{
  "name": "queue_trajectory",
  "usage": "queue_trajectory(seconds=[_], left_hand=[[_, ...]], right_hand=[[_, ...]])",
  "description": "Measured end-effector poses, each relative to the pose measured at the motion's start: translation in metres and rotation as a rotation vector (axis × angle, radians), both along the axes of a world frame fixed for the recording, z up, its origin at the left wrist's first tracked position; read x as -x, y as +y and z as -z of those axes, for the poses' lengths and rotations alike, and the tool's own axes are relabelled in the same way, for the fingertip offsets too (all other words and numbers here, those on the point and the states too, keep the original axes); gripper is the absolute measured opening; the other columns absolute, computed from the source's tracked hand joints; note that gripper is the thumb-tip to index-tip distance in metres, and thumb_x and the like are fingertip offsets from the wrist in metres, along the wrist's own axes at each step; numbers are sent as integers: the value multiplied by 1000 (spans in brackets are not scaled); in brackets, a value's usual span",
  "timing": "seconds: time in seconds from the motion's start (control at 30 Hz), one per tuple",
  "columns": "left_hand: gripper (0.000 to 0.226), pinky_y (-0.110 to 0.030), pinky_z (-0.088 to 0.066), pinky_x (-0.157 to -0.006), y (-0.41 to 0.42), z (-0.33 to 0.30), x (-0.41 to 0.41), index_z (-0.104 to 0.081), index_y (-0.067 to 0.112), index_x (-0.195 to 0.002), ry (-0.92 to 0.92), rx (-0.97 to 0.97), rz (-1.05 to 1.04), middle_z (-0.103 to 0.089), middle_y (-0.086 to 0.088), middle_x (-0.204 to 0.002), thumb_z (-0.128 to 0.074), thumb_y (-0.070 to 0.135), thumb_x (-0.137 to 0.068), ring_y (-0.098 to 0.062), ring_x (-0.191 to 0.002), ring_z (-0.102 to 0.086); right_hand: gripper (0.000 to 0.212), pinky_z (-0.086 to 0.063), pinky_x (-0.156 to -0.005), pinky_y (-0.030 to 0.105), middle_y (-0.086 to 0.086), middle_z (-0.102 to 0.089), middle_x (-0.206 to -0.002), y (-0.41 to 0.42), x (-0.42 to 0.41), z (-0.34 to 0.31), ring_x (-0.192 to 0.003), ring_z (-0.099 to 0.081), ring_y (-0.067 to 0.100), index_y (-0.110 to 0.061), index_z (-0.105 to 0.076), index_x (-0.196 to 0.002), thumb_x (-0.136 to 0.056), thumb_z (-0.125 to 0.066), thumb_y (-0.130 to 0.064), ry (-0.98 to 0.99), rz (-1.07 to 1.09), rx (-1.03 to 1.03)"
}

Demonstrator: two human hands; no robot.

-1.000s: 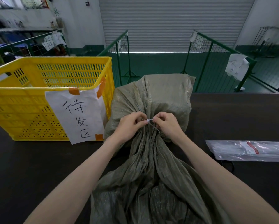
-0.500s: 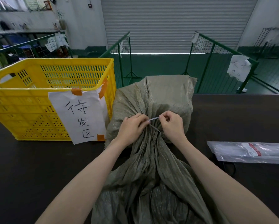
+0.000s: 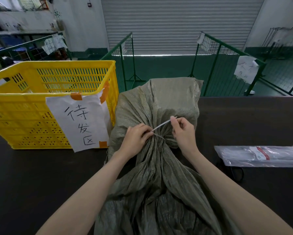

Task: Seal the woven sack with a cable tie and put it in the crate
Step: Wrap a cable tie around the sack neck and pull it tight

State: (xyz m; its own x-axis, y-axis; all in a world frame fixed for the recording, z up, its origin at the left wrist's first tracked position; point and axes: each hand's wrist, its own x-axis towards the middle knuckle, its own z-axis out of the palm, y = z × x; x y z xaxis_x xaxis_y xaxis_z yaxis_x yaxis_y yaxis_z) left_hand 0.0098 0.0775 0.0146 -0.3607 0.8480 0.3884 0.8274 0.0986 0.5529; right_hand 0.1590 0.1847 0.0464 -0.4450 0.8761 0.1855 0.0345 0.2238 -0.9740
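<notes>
Pinching cable tie tail in right hand, left hand clamped on woven sack neck; pull straight till snug.

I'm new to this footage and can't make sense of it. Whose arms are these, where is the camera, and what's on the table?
No machine here: a person wears a camera on the head, looking down at their own bare arms. On the dark table lies a woven sack, its neck gathered. The left hand pinches the neck at the cable tie; the right hand holds the tie's free end. A yellow crate stands to the left, a plastic packet lies to the right.
</notes>
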Motion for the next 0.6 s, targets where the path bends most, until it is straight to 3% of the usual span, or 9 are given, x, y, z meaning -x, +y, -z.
queue_trajectory(seconds=[0.17,0.33,0.6], left_hand=[[16,-32,-32,-72,-3,-1,-9,-68,18,-96,105,-15,-54,-60,8,-88,-58,30,-93,-13,-86,-58],[15,-36,-39,-72,-5,5,-14,-68,20,-95,32,-86,-78,-58,12,-87,-59,32,-92,-6,-72,-52],[16,-39,-46,-68,-4,27,-20,-69,20,-94,-38,-116,-110,-60,11,-87,-59,32,-92,-6,-69,-52]], right_hand=[[41,-33,-56,28,-1,-47,-51,-11,10,-2,-49,-43,10,-2,-62,-67,-97,-49,-27,-262,-112,-232],[44,-30,-47,15,-6,-39,-44,-15,10,-2,-42,-42,3,6,-56,-62,-97,-48,-18,-193,-31,-306],[47,-27,-49,25,-1,-38,-47,-3,-6,-18,-45,-32,9,7,-49,-60,-98,-46,-20,-114,77,-383]])
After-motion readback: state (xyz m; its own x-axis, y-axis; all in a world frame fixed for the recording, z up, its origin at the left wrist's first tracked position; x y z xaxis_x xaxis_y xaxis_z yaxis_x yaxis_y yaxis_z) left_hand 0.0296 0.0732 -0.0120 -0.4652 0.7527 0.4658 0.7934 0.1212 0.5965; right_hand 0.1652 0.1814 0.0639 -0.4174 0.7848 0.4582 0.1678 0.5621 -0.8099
